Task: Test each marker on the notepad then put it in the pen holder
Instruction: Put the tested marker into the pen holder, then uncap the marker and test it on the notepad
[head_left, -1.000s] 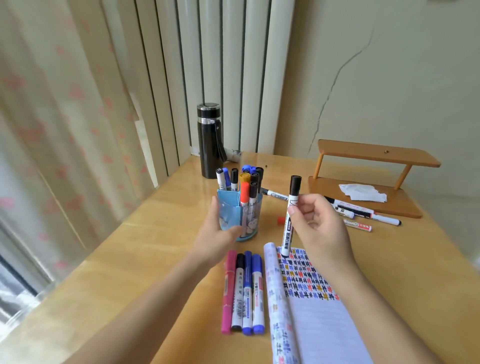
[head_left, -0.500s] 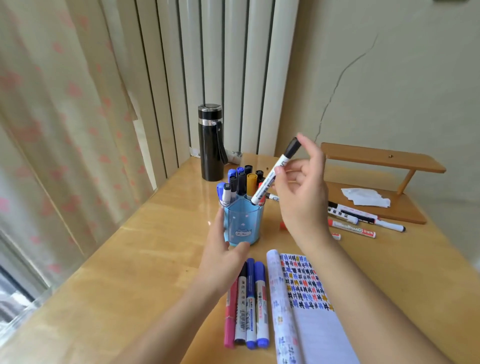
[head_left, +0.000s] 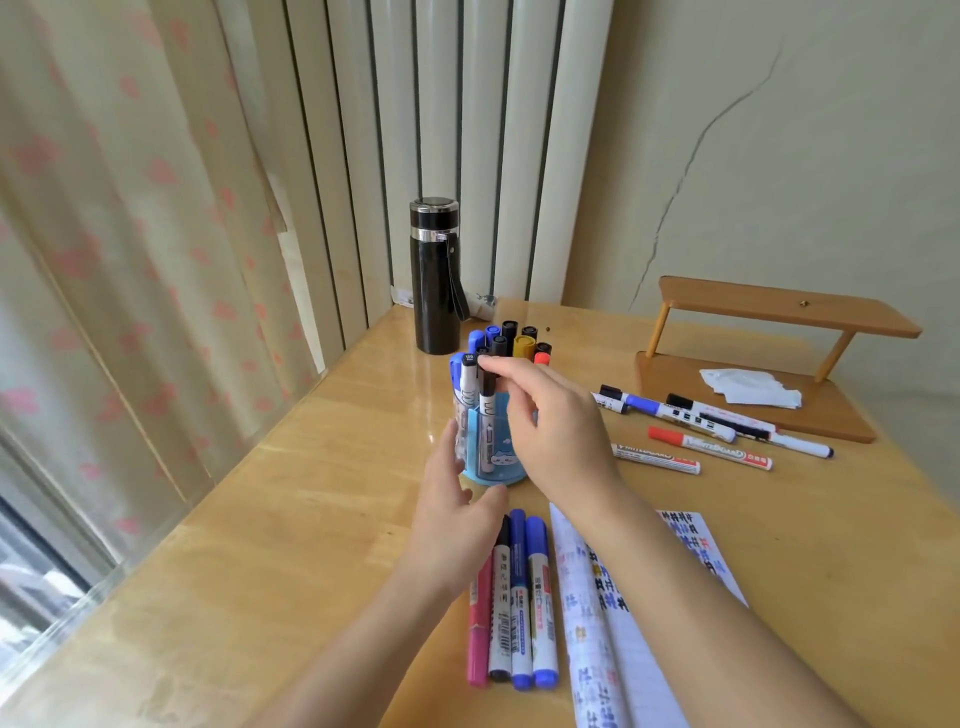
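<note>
Fingers (head_left: 494, 367) of right hand (head_left: 556, 436) pinch black-capped marker (head_left: 487, 410), upright inside blue pen holder (head_left: 501, 460); left hand (head_left: 452, 525), fingers straight, touches holder's left side. Nearer: notepad (head_left: 597, 639), four markers (head_left: 511, 603) just beside. Table (head_left: 260, 545) runs wide leftward to its edge. Farther: loose markers (head_left: 706, 441), bottle (head_left: 434, 280).

"WHITEBOARD" on red-cap mkr (head_left: 709, 449); other txt unreadable.

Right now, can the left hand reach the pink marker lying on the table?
Probably yes: the left hand merely touches the blue plastic pen holder, right above the pink marker; the right hand pinches a black-capped marker.
</note>
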